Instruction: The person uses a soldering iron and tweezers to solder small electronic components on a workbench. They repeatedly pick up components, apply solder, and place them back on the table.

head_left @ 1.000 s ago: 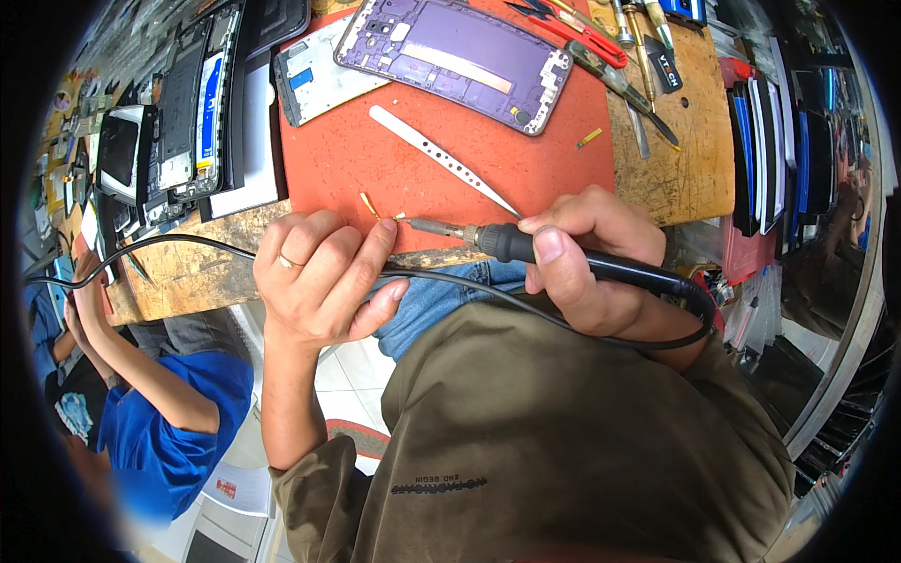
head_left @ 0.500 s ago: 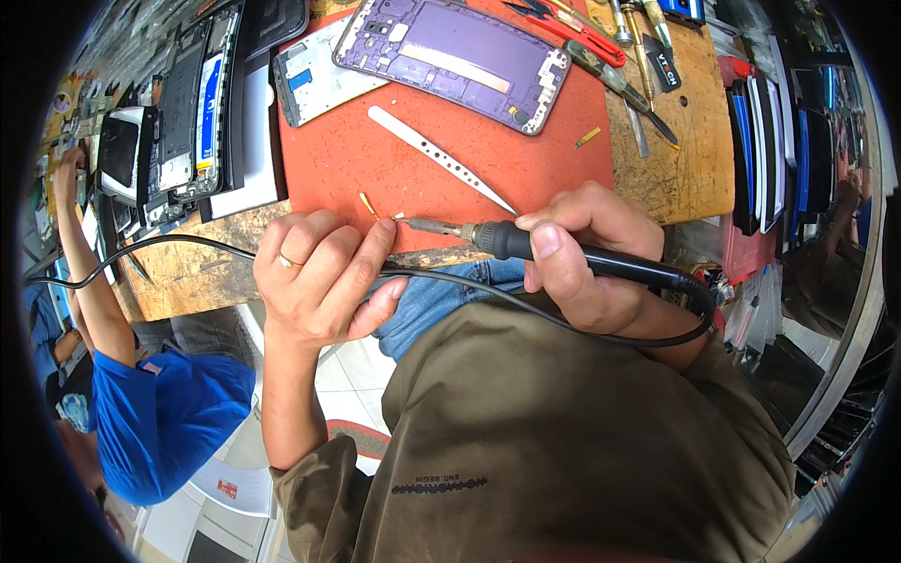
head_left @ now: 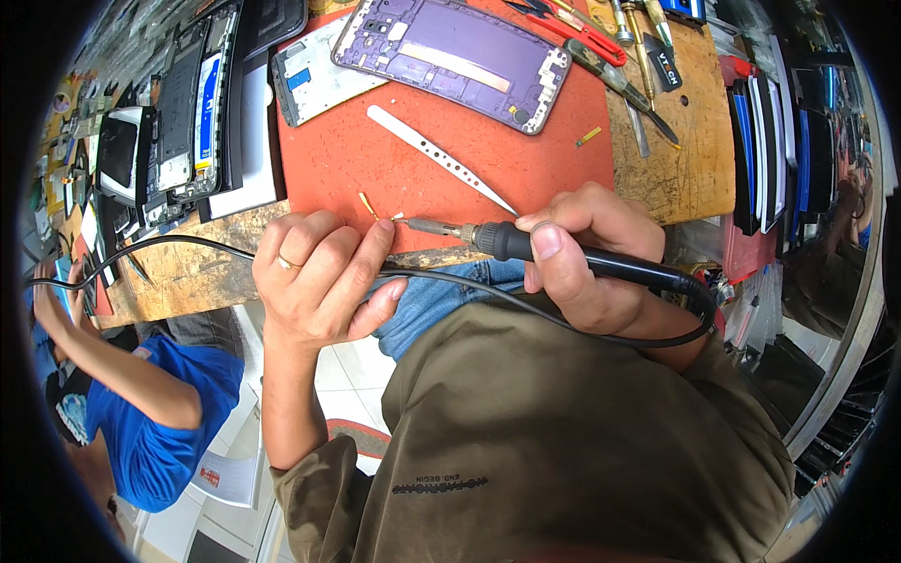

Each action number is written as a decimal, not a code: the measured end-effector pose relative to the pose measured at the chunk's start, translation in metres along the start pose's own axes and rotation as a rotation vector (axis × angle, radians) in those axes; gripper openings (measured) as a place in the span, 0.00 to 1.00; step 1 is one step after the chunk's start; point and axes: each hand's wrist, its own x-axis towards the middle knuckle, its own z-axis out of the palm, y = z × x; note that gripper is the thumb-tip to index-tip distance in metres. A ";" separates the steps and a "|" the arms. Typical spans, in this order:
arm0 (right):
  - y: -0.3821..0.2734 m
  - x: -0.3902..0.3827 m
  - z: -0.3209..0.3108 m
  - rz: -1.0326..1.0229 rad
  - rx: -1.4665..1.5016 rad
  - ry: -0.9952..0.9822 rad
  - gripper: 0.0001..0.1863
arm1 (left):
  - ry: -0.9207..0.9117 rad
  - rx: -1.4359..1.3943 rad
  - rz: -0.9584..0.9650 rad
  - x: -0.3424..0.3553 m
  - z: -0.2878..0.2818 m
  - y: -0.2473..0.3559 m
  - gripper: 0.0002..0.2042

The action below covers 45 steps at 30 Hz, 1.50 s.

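Observation:
In my right hand (head_left: 596,258) is a soldering iron (head_left: 502,240), its black handle gripped between thumb and fingers. The metal tip points left and meets a small gold-coloured flex cable (head_left: 367,204) on the red mat (head_left: 328,174). My left hand (head_left: 324,277), with a ring on one finger, has its fingers curled. Its index fingertip presses the flex cable down just beside the tip and hides part of it. White tweezers (head_left: 436,155) with a row of holes lie beyond, their points close to my right fingers.
A purple phone frame (head_left: 450,61) overlaps a silver metal plate (head_left: 324,80) behind. Opened phones (head_left: 192,103) sit left; red-handled tools (head_left: 587,38) lie back right. The iron's black cord (head_left: 169,238) crosses under my hands. A co-worker in a blue shirt (head_left: 160,413) is at left.
My hands, the iron and the flex cable hold nearly the same positions. At left, the co-worker's reaching arm has drawn back from the bench toward their body.

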 end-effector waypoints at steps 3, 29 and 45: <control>0.000 0.000 0.000 -0.009 -0.006 0.000 0.06 | 0.002 0.000 -0.002 0.000 0.001 0.000 0.21; 0.002 0.000 0.008 0.031 0.066 0.125 0.07 | -0.005 -0.017 0.003 0.001 -0.001 0.000 0.21; 0.002 0.000 0.003 -0.034 0.014 0.028 0.05 | 0.000 -0.022 0.006 0.001 0.000 -0.001 0.21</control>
